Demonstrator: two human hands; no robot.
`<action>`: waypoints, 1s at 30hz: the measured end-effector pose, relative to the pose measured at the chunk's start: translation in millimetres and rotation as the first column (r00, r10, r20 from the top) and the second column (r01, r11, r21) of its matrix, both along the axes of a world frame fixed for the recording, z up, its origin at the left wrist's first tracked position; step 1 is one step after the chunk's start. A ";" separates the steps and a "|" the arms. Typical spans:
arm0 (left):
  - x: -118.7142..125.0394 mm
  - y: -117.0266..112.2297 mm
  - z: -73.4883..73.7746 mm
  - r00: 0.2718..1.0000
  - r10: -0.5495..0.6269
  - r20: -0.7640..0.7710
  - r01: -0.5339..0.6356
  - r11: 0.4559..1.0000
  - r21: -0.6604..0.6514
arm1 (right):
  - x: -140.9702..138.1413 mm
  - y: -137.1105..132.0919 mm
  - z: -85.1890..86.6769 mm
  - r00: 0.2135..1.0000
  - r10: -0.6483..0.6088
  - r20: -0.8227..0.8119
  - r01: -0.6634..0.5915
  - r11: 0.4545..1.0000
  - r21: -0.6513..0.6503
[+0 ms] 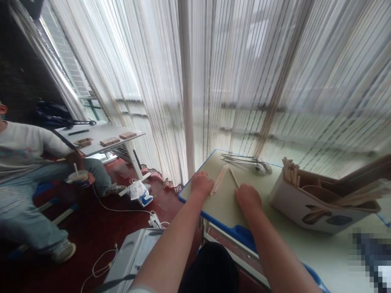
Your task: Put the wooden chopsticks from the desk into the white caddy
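My left hand (201, 183) rests on the desk (305, 240) just beside some wooden sticks (218, 179), and my right hand (248, 199) lies near another stick (234, 178) (its fingers are hidden from here). Metal utensils (247, 160) lie beyond, and a cardboard box (308, 205) stands to my right.

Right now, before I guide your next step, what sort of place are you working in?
It looks like a small craft workroom, perhaps a classroom. A blue-edged desk holds thin wooden sticks and a printed cardboard box of wood strips; a white table holds small wooden pieces.
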State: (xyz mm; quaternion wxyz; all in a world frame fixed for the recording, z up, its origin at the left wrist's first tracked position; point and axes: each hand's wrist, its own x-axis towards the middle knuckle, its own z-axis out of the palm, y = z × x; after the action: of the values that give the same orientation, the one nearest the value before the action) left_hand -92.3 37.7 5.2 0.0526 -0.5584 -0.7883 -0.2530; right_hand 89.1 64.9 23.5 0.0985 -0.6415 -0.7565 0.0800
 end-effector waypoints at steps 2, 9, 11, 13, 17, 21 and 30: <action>0.4 1.2 -0.4 1.000 0.013 -0.016 -0.013 1.000 0.001 | 1.2 2.1 1.1 1.000 -0.007 -0.020 0.007 1.000 0.001; -0.8 3.5 -2.8 0.998 0.020 -0.052 -0.020 1.000 0.013 | -3.8 13.5 -8.0 0.839 0.118 -0.531 -0.076 0.992 0.101; -0.9 2.9 -3.1 0.999 0.023 -0.041 -0.023 1.000 0.004 | -8.3 11.8 -11.6 0.706 0.130 -0.697 -0.132 0.990 0.051; -0.9 2.1 -3.4 1.000 0.014 -0.027 -0.014 1.000 0.004 | -11.9 6.3 -12.5 0.507 0.127 -0.853 -0.266 0.964 -0.014; -1.9 0.4 -4.6 1.000 0.004 -0.007 -0.004 1.000 0.018 | -13.7 -10.6 -5.8 0.169 0.089 -0.982 -0.540 0.841 -0.016; -4.0 -0.5 -6.7 1.000 -0.017 -0.015 0.017 0.999 0.030 | -12.1 -20.8 0.7 0.108 0.078 -0.991 -0.582 0.813 0.001; -4.7 -2.3 -5.4 1.000 -0.028 -0.012 0.029 0.999 0.016 | -13.5 -12.9 -8.5 0.106 0.079 -0.991 -0.573 0.820 0.004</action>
State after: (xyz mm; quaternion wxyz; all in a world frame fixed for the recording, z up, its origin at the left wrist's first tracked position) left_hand -97.0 35.4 -0.2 0.0580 -0.5707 -0.7779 -0.2566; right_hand 75.6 52.0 15.0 0.4023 -0.2573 -0.6105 0.6319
